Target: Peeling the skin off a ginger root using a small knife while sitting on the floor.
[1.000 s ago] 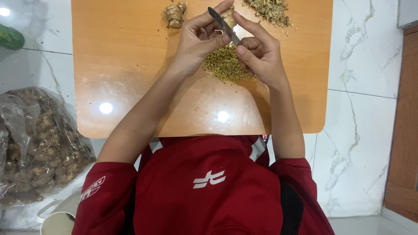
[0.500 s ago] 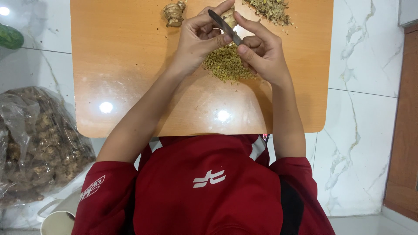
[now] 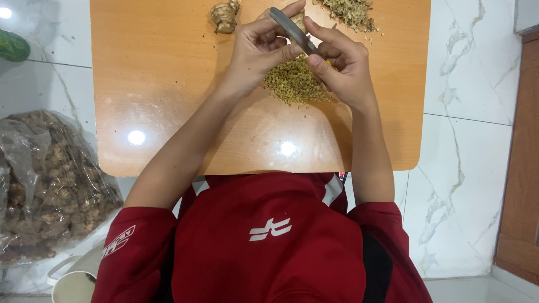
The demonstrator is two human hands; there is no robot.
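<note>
Head view: the right hand (image 3: 339,67) is gripping a knife (image 3: 293,29) near the surface's (image 3: 168,84) far edge, its grip closed round the hidden handle; the left hand (image 3: 261,50) is pinching a knobbly ginger piece (image 3: 299,19), a light, hard, likely slippery thing best held by its ends. Peelings (image 3: 295,87) are lying beneath. Since half a second ago, the blade is sitting slightly flatter.

You see a glossy wooden board (image 3: 168,84), a dull metal knife blade (image 3: 291,29), and a crinkly clear plastic bag (image 3: 45,179) at nine o'clock
</note>
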